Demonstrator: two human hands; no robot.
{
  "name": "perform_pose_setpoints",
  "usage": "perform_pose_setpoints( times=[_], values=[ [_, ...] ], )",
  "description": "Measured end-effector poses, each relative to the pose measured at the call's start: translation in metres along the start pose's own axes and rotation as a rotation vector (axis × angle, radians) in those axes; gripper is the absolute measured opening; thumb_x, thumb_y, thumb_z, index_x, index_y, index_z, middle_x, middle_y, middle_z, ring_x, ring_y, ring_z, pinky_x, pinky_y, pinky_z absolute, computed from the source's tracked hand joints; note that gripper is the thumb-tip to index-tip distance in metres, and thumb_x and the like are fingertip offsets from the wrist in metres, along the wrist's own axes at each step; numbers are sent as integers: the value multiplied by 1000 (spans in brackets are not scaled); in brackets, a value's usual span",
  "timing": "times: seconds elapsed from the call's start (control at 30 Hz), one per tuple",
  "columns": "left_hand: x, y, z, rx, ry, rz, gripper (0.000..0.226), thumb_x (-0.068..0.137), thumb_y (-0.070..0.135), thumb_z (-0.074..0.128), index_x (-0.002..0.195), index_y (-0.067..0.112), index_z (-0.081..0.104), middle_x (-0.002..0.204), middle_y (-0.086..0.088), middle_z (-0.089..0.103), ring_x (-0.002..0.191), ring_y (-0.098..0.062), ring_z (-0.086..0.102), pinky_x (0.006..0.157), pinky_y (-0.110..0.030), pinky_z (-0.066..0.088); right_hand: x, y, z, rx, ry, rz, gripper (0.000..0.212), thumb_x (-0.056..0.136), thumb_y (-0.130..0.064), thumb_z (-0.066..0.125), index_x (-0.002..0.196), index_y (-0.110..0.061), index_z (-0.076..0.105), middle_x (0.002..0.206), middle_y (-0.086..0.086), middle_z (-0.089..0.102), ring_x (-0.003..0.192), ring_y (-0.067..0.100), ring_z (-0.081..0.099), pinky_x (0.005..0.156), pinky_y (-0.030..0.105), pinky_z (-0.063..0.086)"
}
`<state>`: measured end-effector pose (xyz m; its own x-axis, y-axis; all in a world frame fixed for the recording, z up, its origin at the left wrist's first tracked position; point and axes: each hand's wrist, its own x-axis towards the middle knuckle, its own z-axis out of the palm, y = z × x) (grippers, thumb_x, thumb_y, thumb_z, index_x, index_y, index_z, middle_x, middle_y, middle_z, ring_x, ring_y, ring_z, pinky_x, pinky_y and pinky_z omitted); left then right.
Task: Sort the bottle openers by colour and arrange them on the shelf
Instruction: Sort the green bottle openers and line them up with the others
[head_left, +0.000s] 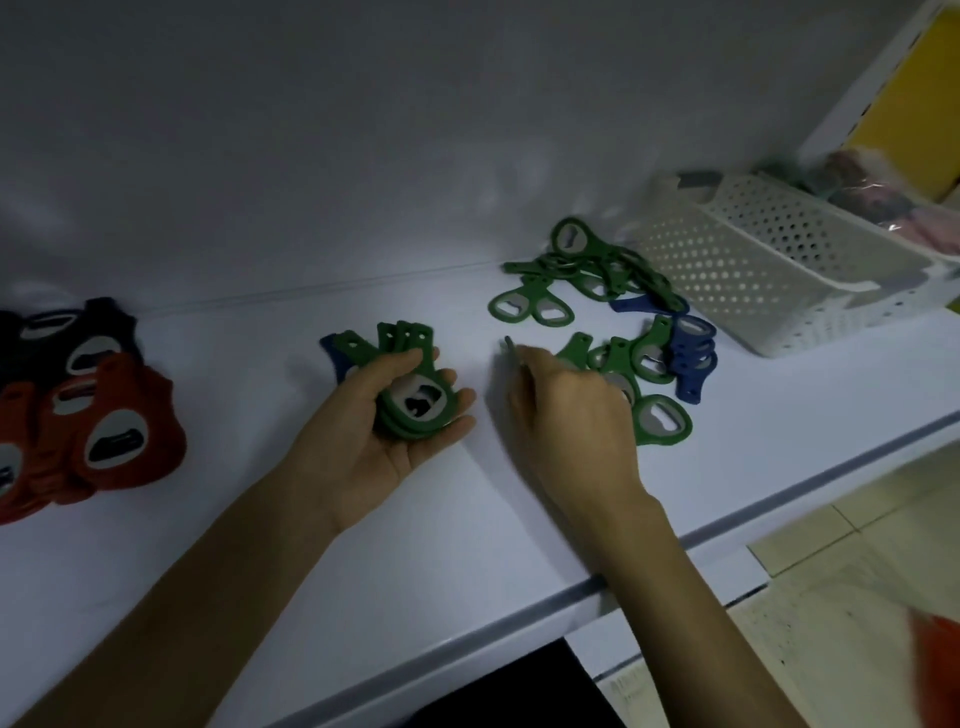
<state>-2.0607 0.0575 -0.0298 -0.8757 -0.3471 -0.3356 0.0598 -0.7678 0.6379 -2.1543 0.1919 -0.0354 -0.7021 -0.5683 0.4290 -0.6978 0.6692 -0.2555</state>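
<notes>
L hand (384, 436) palm up, thumb curled over stack of green openers (415, 402); R hand (566, 410) palm down, pinching single opener (510, 351) edge-on.

Green openers (535, 285), red openers (156, 410), white basket (727, 260)

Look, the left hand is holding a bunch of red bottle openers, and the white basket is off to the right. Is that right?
Not quite. The left hand holds green bottle openers, not red; the red bottle openers lie on the shelf, far left. The head view shows this. The white basket is off to the right.
</notes>
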Motion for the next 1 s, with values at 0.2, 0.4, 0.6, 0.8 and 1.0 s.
perform_pose_setpoints(
  times=[0.2,0.4,0.6,0.8,1.0],
  values=[
    [-1,-3,3,73,-63,-68,55,71,40,67,116,9,62,113,-16,67,101,-25,67,69,-32,58,-15,-40,-13,317,46,-93,43,99,-27,40,142,-19,41,79,9,71,65,26,66,60,38,54],
    [0,-3,0,200,-54,0,40,74,23,62,110,7,64,103,-14,70,89,-22,70,64,-29,58,-22,-29,-18,735,-63,-34,27,97,-17,48,121,-15,61,100,2,71,88,16,67,76,40,55],
    [2,-7,-1,259,-89,17,21,68,14,66,85,16,78,90,-4,73,79,-15,70,55,-22,53,-21,27,-20,333,41,137,18,93,-26,56,105,-21,67,99,-6,67,90,9,57,67,26,43],
    [5,-8,-5,322,-56,76,18,59,16,73,76,17,77,70,0,66,59,-6,61,45,-17,46,-27,20,-22,496,-5,110,34,89,-46,56,109,-21,69,109,-10,67,101,7,57,87,27,47],
    [6,-19,5,593,-164,439,22,61,37,66,75,20,64,63,14,65,62,1,62,56,-13,48,-6,-41,-9,1101,-287,96,38,74,-37,78,108,-32,63,94,-17,67,86,-6,61,71,8,48]
  ],
)
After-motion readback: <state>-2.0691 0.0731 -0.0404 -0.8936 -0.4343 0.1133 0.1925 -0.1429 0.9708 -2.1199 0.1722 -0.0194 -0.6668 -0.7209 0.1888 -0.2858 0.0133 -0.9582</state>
